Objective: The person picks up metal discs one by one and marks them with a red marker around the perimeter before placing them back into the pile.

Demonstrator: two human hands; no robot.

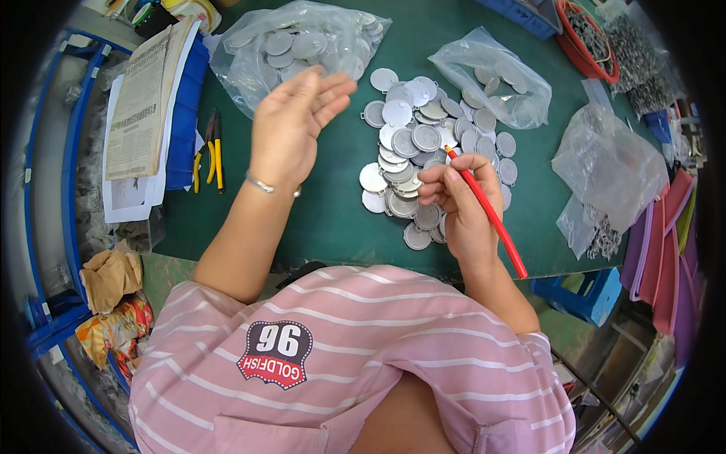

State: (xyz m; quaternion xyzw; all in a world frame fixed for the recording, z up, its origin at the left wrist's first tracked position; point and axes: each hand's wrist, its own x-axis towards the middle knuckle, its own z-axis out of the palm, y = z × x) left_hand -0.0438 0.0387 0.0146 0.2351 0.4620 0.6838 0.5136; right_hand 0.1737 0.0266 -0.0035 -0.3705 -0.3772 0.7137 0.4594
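Note:
My right hand holds a slim red pencil between thumb and fingers, its yellowish tip pointing away from me. The hand hovers at the right side of a pile of round grey metal discs, several of which show small tabs on their rims. My left hand is raised with its fingers stretched out and nothing in it. Beyond that hand lies a clear plastic bag full of similar discs. A smaller clear bag with a few discs lies behind the pile on the right.
Yellow-handled pliers lie on the green table, beside papers and a blue bin at left. A plastic bag with small metal parts lies at right. A red basket stands far right; a blue stool is below.

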